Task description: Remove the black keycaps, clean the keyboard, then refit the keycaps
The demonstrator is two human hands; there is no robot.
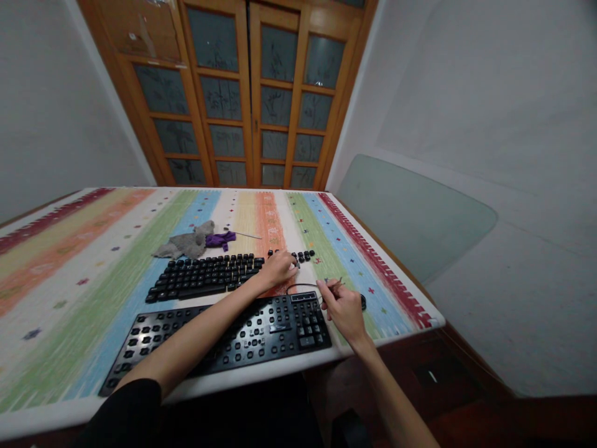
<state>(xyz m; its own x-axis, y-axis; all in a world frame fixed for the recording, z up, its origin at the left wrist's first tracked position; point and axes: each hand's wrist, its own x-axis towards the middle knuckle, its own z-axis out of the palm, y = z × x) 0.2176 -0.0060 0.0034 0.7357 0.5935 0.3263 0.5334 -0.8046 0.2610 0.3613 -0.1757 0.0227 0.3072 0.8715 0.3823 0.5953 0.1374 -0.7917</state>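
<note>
A black keyboard (256, 333) lies along the table's near edge, with most of its key switches bare and keycaps still on its number pad at the right. Behind it, loose black keycaps (205, 274) are laid out in rows like a keyboard. My left hand (278, 269) reaches across the keyboard to the right end of these rows, its fingertips closed on a small dark keycap. My right hand (344, 309) is held above the keyboard's right end, fingers pinched around something thin and dark that I cannot make out. A black cable (301, 285) curves near it.
Behind the rows lie a grey cloth (186, 242), a purple cloth (221, 240) and a thin rod-like tool (248, 235). A striped cloth covers the table (116, 249). A small black object (363, 302) sits beside my right hand. Wooden glazed doors (252, 93) stand beyond.
</note>
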